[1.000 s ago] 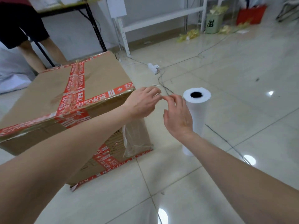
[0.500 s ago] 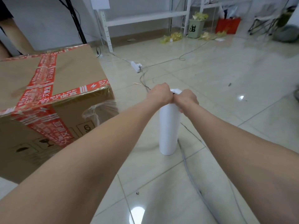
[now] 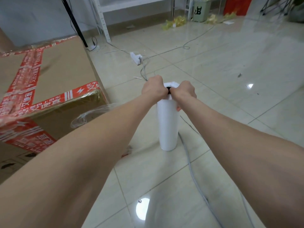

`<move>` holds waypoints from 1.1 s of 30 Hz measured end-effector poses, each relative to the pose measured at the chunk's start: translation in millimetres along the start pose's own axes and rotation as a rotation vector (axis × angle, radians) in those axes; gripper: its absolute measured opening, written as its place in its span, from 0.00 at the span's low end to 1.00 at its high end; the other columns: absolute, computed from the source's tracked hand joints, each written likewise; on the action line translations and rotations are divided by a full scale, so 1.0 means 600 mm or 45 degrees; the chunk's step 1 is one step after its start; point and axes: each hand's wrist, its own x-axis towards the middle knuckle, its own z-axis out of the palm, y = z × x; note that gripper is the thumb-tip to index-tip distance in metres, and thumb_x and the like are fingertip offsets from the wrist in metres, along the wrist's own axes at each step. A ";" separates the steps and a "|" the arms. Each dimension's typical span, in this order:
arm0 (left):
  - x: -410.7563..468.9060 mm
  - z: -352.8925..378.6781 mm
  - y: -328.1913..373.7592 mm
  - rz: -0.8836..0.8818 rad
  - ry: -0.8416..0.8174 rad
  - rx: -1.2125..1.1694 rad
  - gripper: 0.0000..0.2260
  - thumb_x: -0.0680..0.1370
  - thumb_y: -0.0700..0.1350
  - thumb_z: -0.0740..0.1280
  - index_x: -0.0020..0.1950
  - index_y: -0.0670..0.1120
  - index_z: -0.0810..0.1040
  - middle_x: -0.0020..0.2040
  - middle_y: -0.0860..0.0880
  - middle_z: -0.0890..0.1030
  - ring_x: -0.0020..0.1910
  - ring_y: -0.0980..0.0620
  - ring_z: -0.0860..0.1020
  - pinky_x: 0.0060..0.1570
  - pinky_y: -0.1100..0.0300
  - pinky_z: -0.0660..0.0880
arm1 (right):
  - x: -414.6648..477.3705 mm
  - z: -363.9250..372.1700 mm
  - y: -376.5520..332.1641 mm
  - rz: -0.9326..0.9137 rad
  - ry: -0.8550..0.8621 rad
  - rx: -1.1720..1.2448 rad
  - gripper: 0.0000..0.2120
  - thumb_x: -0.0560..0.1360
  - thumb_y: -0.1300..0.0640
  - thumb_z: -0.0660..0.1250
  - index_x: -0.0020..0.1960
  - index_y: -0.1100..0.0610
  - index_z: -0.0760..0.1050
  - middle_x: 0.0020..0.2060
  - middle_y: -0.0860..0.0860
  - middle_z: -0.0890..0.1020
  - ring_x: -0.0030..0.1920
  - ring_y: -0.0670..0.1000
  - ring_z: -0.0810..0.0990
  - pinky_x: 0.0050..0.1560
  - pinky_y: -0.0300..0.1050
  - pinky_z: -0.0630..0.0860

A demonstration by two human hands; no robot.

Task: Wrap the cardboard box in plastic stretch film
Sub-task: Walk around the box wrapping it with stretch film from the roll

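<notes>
A white roll of stretch film point(image 3: 167, 125) stands upright on the tiled floor in the middle of the view. My left hand point(image 3: 153, 88) grips the left side of its top rim, and my right hand point(image 3: 184, 92) grips the right side, fingers curled over the edge. The dark core hole shows between the two hands. To the left sits the large cardboard box point(image 3: 62, 68), sealed with red printed tape. A loose bunch of clear film point(image 3: 92, 114) clings to the box's near right corner.
A grey cable point(image 3: 195, 178) runs along the floor just right of the roll. A white power strip point(image 3: 136, 57) with cords lies further back. White shelving point(image 3: 102, 18), a bin point(image 3: 199, 10) and yellow scraps line the far wall. A black stand leg point(image 3: 74, 22) rises behind the box.
Both hands moved from in front of the box's corner onto the top of the roll and closed on its rim. The view has swung right, away from the box.
</notes>
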 end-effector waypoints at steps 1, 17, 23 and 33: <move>0.008 -0.003 -0.004 -0.019 0.014 -0.008 0.03 0.67 0.40 0.63 0.39 0.42 0.73 0.38 0.43 0.77 0.40 0.41 0.80 0.41 0.52 0.81 | 0.006 0.005 -0.005 -0.002 0.005 -0.005 0.06 0.71 0.54 0.63 0.39 0.55 0.69 0.48 0.53 0.80 0.46 0.59 0.82 0.40 0.43 0.73; 0.012 -0.055 -0.014 -0.241 -0.111 -0.050 0.11 0.77 0.45 0.65 0.57 0.42 0.71 0.52 0.42 0.78 0.51 0.41 0.77 0.41 0.54 0.70 | 0.023 0.022 -0.070 0.105 0.085 -0.451 0.06 0.75 0.53 0.64 0.51 0.50 0.72 0.47 0.52 0.79 0.49 0.56 0.78 0.40 0.44 0.68; 0.002 -0.076 -0.019 -0.359 -0.279 -0.086 0.10 0.77 0.41 0.64 0.57 0.41 0.70 0.56 0.41 0.76 0.54 0.42 0.76 0.42 0.56 0.66 | 0.006 0.028 -0.096 0.178 0.011 -0.627 0.07 0.76 0.54 0.63 0.53 0.50 0.73 0.50 0.55 0.77 0.48 0.58 0.77 0.41 0.45 0.68; 0.064 -0.083 0.027 -0.446 -0.409 0.040 0.10 0.76 0.39 0.63 0.57 0.42 0.69 0.55 0.43 0.74 0.52 0.42 0.76 0.40 0.54 0.69 | 0.069 -0.007 -0.110 0.202 -0.232 -0.681 0.11 0.75 0.54 0.66 0.55 0.53 0.71 0.49 0.55 0.77 0.50 0.58 0.77 0.43 0.45 0.69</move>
